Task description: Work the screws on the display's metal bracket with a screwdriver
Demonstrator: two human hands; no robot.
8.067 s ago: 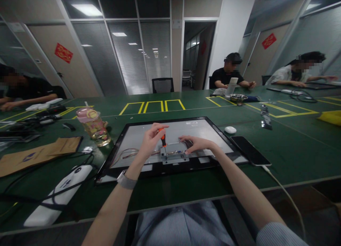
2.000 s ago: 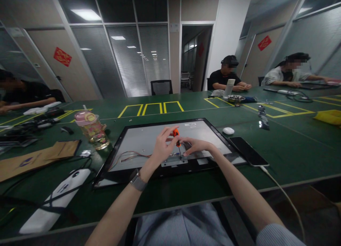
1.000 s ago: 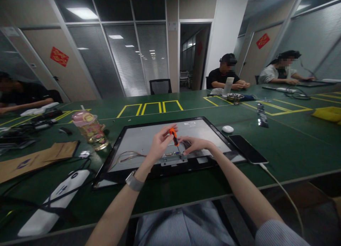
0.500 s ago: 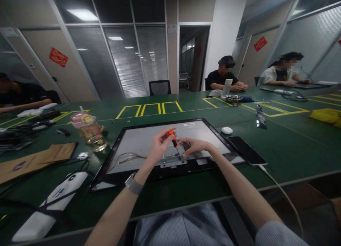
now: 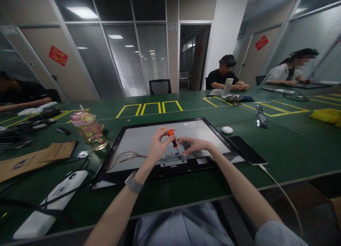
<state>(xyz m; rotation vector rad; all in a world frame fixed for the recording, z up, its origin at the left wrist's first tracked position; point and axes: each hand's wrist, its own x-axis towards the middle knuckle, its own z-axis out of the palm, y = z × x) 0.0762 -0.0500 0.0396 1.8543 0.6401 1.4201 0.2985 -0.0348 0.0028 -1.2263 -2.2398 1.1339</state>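
Observation:
An orange-and-black screwdriver (image 5: 174, 139) is gripped near its top by my left hand (image 5: 160, 143), its shaft slanting down to a metal connector bracket (image 5: 173, 160). That bracket sits at the near edge of a flat display panel (image 5: 149, 139), with its grey back facing up and a black border. My right hand (image 5: 195, 145) arches over the panel, thumb low beside the screwdriver tip and index finger apart from it near the handle. Whatever lies under its palm is hidden. Thin wires (image 5: 128, 155) run across the panel to the left of the bracket.
A phone (image 5: 247, 150) with a cable and a white earbud case (image 5: 227, 130) lie to the right. On the left are a drink bottle (image 5: 89, 128), a brown paper bag (image 5: 39, 159) and a white strapped device (image 5: 53, 203). Other people sit across the green table.
My hands, the screwdriver and the panel keep nearly the same positions. At the far right, a seated person has shifted slightly rightward.

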